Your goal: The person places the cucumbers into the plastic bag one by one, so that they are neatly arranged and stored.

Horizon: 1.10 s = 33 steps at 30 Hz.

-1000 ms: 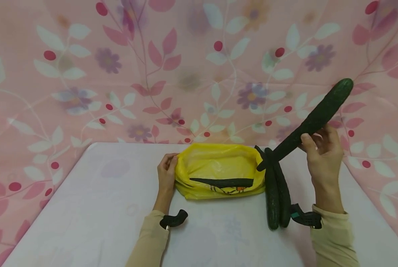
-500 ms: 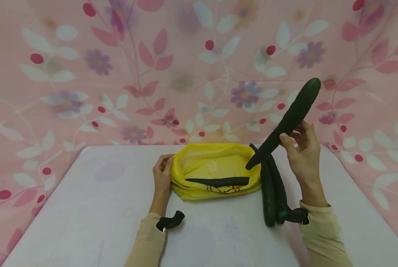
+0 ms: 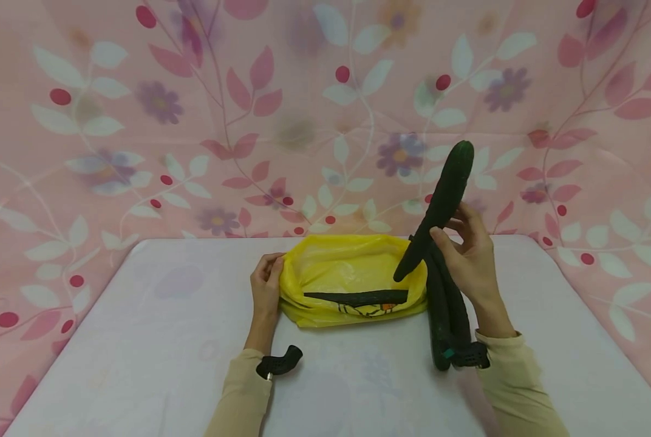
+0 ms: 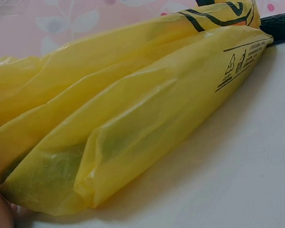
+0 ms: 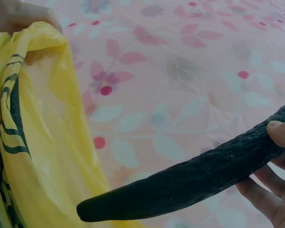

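Note:
My right hand (image 3: 470,255) holds a long dark green cucumber (image 3: 446,188) between thumb and fingers. The cucumber tilts, its narrow end down over the right side of a yellow plastic bag (image 3: 353,258). In the right wrist view, that cucumber (image 5: 180,185) lies in front of the bag (image 5: 52,109). My left hand (image 3: 265,279) grips the bag's left rim, holding its mouth apart. A long dark strip (image 3: 358,297) shows along the front rim, seemingly a cucumber partly hidden in the bag. In the left wrist view, something dark shows through the bag (image 4: 133,118).
Two more cucumbers (image 3: 439,328) lie side by side against the bag's right end, partly under my right hand and wrist. A dark tip shows behind them. The white table (image 3: 156,340) reaches back to a pink floral cloth (image 3: 303,121).
My right hand has moved left with the cucumber, which now stands steeper, its lower end over the bag's mouth. The left hand keeps its grip on the bag.

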Each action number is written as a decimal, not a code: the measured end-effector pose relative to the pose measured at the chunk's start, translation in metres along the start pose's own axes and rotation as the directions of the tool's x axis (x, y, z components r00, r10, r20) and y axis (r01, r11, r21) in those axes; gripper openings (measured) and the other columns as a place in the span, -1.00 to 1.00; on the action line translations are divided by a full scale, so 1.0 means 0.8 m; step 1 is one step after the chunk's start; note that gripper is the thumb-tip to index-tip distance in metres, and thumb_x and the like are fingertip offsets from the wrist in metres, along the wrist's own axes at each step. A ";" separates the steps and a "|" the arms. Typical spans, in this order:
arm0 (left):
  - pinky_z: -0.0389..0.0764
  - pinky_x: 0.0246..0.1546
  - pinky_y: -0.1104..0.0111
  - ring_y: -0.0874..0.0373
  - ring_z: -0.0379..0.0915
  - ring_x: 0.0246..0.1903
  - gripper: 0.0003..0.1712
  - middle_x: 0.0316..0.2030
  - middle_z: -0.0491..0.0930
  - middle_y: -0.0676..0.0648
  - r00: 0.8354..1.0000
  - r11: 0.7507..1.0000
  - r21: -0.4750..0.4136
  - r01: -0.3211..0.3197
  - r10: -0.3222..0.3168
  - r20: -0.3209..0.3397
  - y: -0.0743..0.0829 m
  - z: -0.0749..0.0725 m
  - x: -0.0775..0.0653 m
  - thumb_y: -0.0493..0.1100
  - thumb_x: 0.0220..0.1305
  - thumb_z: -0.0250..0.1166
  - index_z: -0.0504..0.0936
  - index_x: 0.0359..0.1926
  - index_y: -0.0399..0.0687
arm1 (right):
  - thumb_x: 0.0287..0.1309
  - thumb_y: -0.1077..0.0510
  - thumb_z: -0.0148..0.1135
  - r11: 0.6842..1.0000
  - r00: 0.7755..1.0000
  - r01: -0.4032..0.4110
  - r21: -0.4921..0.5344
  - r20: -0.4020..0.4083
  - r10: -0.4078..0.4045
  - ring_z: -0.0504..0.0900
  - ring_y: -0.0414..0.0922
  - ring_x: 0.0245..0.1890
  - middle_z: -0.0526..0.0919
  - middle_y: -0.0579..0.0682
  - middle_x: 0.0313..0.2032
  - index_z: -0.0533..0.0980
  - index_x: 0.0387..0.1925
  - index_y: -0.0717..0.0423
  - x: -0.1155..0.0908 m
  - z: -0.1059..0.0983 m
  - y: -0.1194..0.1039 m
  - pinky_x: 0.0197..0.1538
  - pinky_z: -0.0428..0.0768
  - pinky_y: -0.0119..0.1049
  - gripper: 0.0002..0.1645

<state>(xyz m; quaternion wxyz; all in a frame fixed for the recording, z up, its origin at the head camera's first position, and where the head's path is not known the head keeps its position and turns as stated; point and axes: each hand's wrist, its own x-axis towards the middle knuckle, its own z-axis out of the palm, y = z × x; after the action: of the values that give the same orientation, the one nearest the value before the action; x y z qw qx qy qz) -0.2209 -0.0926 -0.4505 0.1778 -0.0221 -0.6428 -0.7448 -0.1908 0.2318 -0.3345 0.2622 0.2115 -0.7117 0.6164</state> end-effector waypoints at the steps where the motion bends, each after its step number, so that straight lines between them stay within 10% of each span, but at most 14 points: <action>1: 0.55 -0.27 0.57 0.31 0.51 -0.35 -0.73 -0.30 0.62 0.05 1.000 1.000 0.002 0.001 -0.001 -0.001 0.000 0.000 0.000 -0.28 0.36 0.08 0.54 -0.08 -0.46 | 0.09 0.54 0.11 1.000 1.000 -0.002 -0.007 0.008 0.002 0.54 -0.16 -0.05 0.49 -0.07 0.04 0.27 0.29 0.24 -0.001 0.001 0.001 -0.06 0.58 -0.49 -0.31; 17: 0.55 -0.26 0.57 0.32 0.50 -0.36 -0.73 -0.30 0.61 0.07 1.000 1.000 0.018 0.020 -0.020 -0.008 0.002 0.000 -0.001 -0.27 0.37 0.08 0.55 -0.08 -0.43 | 0.12 0.50 0.14 0.992 0.997 -0.040 -0.118 0.063 0.048 0.53 -0.25 0.00 0.41 -0.19 0.08 0.24 0.32 0.17 -0.006 0.009 0.015 -0.03 0.55 -0.57 -0.29; 33: 0.54 -0.30 0.58 0.33 0.50 -0.38 -0.73 -0.32 0.63 0.07 1.000 1.000 0.023 -0.003 0.004 -0.011 -0.001 -0.001 -0.001 -0.28 0.36 0.07 0.54 -0.08 -0.44 | 0.12 0.40 0.21 0.961 0.990 -0.043 -0.274 0.120 0.079 0.53 -0.38 -0.02 0.47 0.20 0.11 0.30 0.26 0.21 -0.012 0.026 0.006 0.00 0.53 -0.58 -0.35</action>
<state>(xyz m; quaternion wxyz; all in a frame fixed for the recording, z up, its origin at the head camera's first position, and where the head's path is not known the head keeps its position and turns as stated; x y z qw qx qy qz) -0.2204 -0.0928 -0.4519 0.1830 -0.0171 -0.6501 -0.7373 -0.1888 0.2115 -0.3466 0.2225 0.1913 -0.8111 0.5060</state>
